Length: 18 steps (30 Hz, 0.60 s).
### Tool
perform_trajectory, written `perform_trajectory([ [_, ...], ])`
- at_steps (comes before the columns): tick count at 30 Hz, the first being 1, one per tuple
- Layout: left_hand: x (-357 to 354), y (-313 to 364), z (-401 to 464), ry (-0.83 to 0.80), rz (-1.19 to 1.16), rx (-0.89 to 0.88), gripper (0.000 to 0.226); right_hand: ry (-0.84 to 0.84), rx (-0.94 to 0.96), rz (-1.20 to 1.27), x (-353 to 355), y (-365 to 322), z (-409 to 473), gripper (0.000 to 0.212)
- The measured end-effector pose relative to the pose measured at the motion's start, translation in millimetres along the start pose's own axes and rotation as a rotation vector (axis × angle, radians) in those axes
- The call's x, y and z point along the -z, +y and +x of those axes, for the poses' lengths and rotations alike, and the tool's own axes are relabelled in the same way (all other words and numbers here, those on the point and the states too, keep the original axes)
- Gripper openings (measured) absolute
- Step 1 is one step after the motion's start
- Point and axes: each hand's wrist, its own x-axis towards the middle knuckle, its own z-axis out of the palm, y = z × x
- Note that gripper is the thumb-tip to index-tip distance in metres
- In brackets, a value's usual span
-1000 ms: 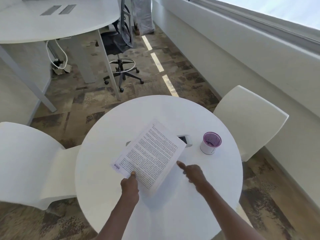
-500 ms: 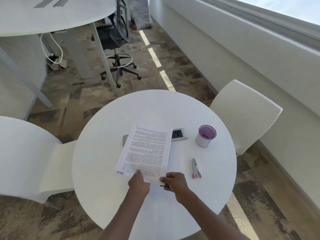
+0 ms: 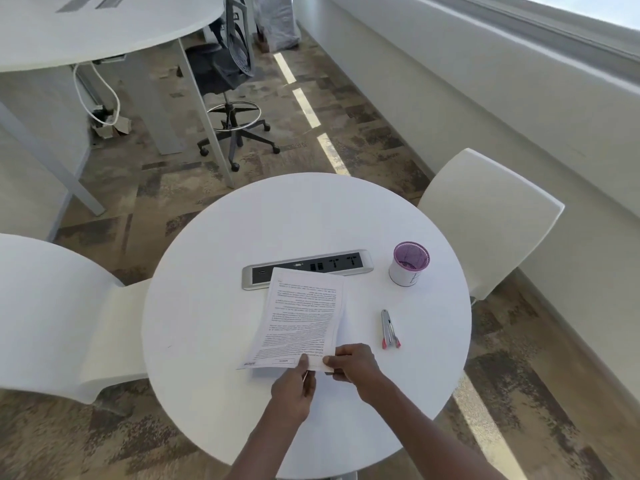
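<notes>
A printed paper document (image 3: 304,317) of a few sheets lies over the middle of the round white table (image 3: 214,327), its text upside down to me. My left hand (image 3: 294,389) pinches its near edge with the thumb on top. My right hand (image 3: 349,365) pinches the near right corner of the same document. A small metal stapler with red tips (image 3: 389,329) lies on the table to the right of the paper, apart from both hands.
A purple mesh cup (image 3: 408,265) stands at the table's right. A silver power socket strip (image 3: 311,268) is set in the tabletop, partly under the paper. White chairs stand left (image 3: 52,313) and right (image 3: 491,216). A desk and black office chair (image 3: 225,71) stand behind.
The paper came down from a tilted, lifted pose to lie lower and straighter. My right hand moved from pointing beside it to pinching its near corner. The stapler came into view.
</notes>
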Motion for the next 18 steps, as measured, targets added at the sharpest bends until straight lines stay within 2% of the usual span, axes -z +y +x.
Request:
perform_trajectory([
  [3, -4, 3, 2, 0.044, 0.044, -0.004, 0.015, -0.025, 0.012, 0.002, 7, -2, 2, 0.019],
  [5, -7, 6, 4, 0.081, 0.063, -0.010, 0.018, 0.015, 0.034, -0.008, 15, -4, 5, 0.022],
  [8, -10, 12, 10, 0.112, 0.067, -0.017, 0.021, 0.285, 0.115, -0.263, 36, 3, 20, 0.025],
  [10, -13, 16, 12, 0.113, 0.047, -0.016, 0.021, 0.467, 0.084, -0.426, 54, 8, 28, 0.028],
  [11, -14, 18, 12, 0.112, 0.035, -0.014, 0.021, 0.511, 0.065, -0.459, 62, 9, 31, 0.022],
  [15, -17, 18, 11, 0.077, -0.020, 0.004, 0.021, 0.579, 0.010, -0.537, 81, 15, 46, 0.063],
  [18, -20, 18, 8, 0.040, -0.062, 0.013, 0.020, 0.564, -0.011, -0.642, 82, 16, 54, 0.077],
])
